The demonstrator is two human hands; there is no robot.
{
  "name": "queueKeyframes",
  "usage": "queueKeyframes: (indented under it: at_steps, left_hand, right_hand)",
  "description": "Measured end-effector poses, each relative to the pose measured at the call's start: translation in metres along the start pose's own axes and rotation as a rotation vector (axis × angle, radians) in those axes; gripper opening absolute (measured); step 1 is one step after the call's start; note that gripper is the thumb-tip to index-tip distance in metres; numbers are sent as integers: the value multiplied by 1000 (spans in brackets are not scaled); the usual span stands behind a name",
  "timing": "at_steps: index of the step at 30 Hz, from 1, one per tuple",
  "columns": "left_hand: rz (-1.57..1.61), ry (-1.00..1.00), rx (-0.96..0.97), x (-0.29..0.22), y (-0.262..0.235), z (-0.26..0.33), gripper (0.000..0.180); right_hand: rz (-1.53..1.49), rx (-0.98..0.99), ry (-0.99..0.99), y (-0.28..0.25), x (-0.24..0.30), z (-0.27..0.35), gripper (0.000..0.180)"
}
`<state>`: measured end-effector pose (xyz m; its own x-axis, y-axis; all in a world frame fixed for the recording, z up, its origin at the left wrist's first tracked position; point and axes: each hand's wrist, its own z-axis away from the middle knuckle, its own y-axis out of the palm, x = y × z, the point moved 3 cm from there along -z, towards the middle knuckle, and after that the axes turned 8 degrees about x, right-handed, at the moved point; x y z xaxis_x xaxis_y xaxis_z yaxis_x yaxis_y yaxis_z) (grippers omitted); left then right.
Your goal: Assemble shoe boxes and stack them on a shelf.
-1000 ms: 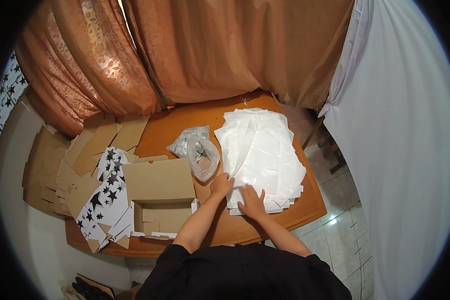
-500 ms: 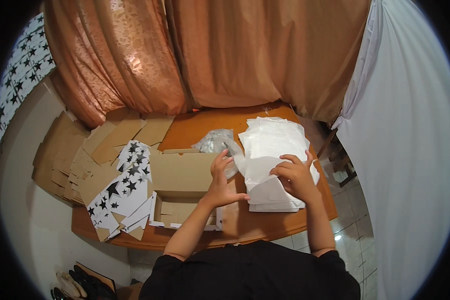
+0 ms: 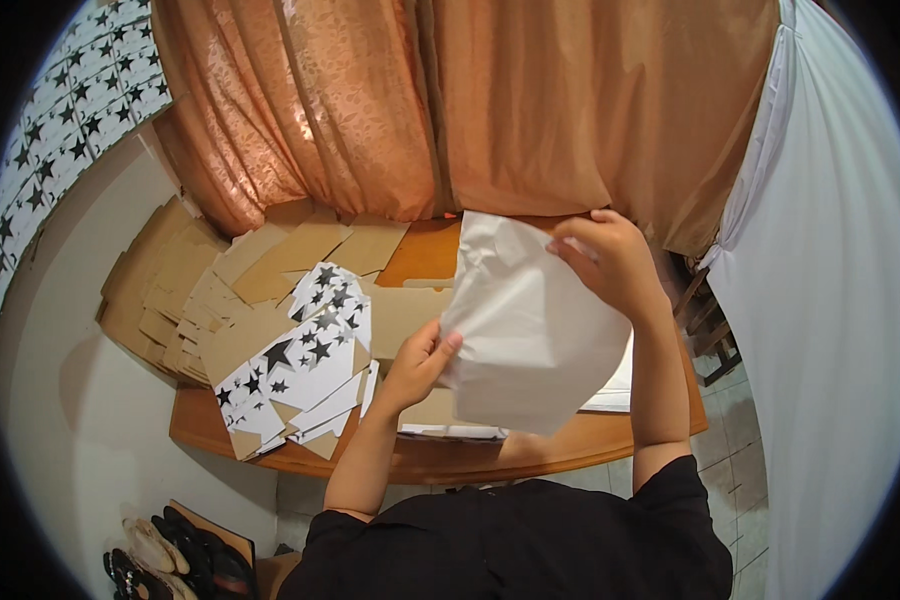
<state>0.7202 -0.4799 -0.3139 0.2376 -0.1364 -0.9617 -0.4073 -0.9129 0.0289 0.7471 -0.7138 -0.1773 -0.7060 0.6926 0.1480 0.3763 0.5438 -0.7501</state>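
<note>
White sheet [image 3: 530, 350] is being gripped at left edge by left hand [image 3: 417, 366], pinched higher up by right hand [image 3: 615, 264]; cardboard box [image 3: 398, 318] being partly hidden

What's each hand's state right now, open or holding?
Left hand: closed on the left edge of a white sheet.
Right hand: partly curled at the sheet's upper right; whether it grips cannot be told.

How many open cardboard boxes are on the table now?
1: the open cardboard box, right of the star-printed pieces, partly covered by the white sheet in the left hand. Others may be hidden there.
</note>
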Motion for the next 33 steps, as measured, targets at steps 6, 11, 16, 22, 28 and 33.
queueKeyframes:
  at_steps: [6,11,16,22,28,33]
  left_hand:
    - [-182,81,-318,26,-62,24,28]
    - [-53,146,-474,50,-94,42,31]
    - [-109,4,-416,83,-125,56,33]
    - [-768,-154,-288,100,-120,68,28]
    - [-885,-361,-199,132,-120,75,26]
    - [-1133,-180,-317,155,-135,80,19]
  right_hand:
    - [-286,-164,201,56,15,-15,38]
    - [-1032,-352,680,160,21,70,83]
    - [-1629,-147,913,232,49,133,67]
    - [-882,40,947,248,68,169,31]
    - [-441,242,1018,260,53,191,30]
    - [-64,177,843,260,55,184,22]
